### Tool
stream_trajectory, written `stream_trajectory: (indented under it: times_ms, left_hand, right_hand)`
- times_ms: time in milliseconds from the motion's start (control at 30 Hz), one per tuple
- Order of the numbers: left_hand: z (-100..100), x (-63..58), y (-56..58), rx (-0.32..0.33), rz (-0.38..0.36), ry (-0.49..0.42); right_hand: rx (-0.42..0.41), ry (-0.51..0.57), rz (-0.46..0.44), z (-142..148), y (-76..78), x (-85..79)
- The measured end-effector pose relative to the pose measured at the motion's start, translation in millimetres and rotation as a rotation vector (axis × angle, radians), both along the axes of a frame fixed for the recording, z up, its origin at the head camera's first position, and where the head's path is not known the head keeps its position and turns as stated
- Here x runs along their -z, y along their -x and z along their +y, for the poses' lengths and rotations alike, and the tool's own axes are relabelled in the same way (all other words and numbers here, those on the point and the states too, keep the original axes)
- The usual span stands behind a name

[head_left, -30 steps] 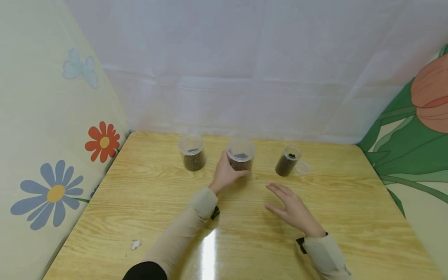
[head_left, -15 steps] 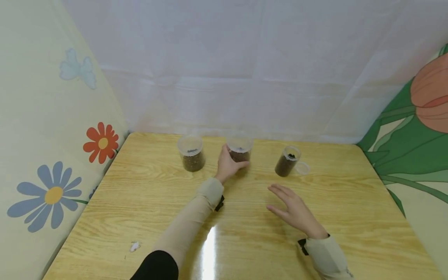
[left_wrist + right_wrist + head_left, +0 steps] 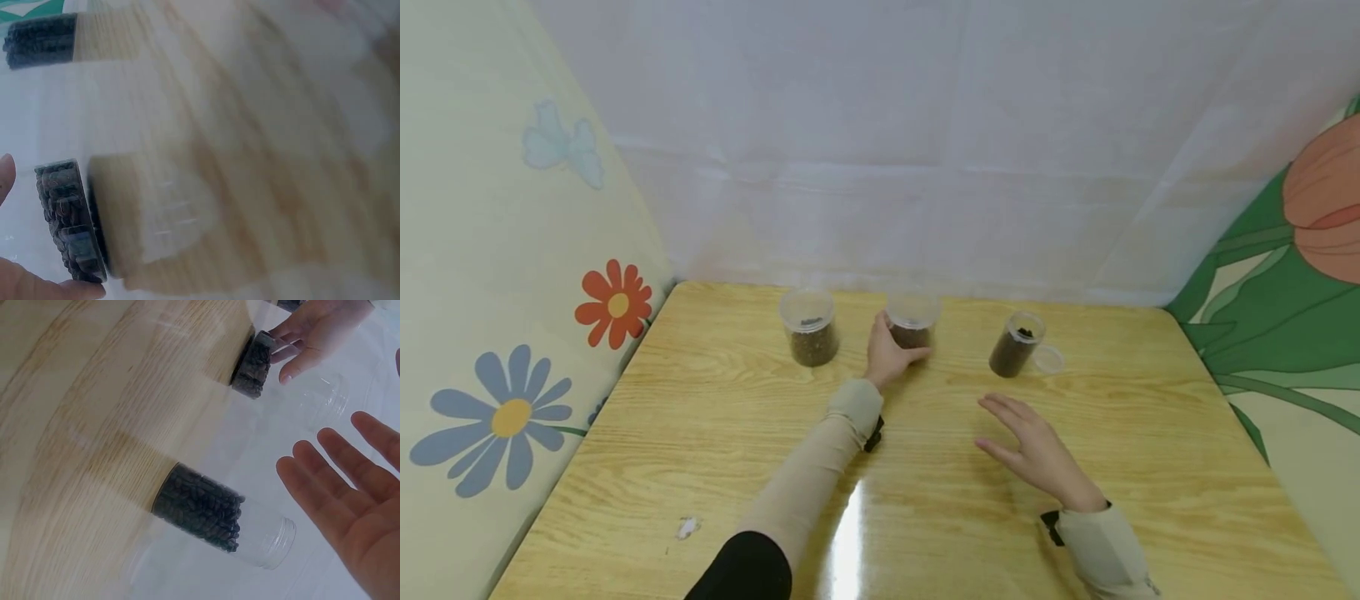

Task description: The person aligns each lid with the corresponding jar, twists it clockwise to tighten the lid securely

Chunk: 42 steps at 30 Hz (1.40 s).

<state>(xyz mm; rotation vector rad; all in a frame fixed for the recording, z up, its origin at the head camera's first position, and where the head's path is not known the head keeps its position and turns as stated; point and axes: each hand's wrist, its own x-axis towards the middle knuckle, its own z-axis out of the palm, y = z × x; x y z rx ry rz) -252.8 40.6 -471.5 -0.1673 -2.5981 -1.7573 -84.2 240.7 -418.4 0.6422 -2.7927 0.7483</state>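
Note:
My left hand [image 3: 886, 354] grips a wide clear jar [image 3: 913, 315] by its side, thumb in front and fingers around the left. A layer of dark bean-like pieces [image 3: 65, 219] lies low in that jar; whether its base touches the table I cannot tell. My right hand [image 3: 1033, 454] hovers with fingers extended, nothing in it. Beyond the right hand stands a narrower clear jar [image 3: 1015, 346], holding dark coffee beans [image 3: 197, 509]. Beside this jar lies a clear round lid [image 3: 1048, 360]. To the left is another wide jar [image 3: 811, 329], part-filled with brown pieces.
The wood-grain table [image 3: 700, 433] carries everything. White cloth [image 3: 880, 167] hangs right behind the jars. Side panels painted with flowers [image 3: 512, 417] border the table on both sides. A small white worn patch [image 3: 687, 527] marks the table's front left.
The left hand and the wide jar in its grip have shifted slightly back, away from me, then nearly stopped. The right hand has barely moved, and the other jars stay put.

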Motion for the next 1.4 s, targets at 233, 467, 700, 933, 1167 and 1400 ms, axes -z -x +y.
stream_trajectory:
  times_ms: [233,467,700,933,1167,1400]
  left_hand:
    - [-2.0,3.3,1.1,-0.011,0.023,-0.011]
    - [-5.3,3.0,-0.3,0.005,0.009,0.012]
    - [-9.7,-1.6,-5.4,0.03,-0.017,0.043]
    - [-17.1,-8.5,-16.9,0.045,-0.029,0.095]
    - [-28.6,-13.9,-28.6,0.075,-0.056,0.101]
    - [-45.4,-23.8,-47.0,0.087,-0.061,0.047]
  right_hand:
    - [0.002,0.005,0.022,3.3,-0.3,0.7]
    - [0.008,-0.001,-0.012,3.3,-0.6,-0.2]
    - [0.004,0.011,-0.005,4.3,-1.2,0.8]
    - [0.009,0.013,-0.026,4.8,-3.0,0.7]
    - [0.018,0.011,-0.054,6.8,-6.9,-1.4]
    - [0.01,0.015,-0.049,7.5,-8.2,-0.5]
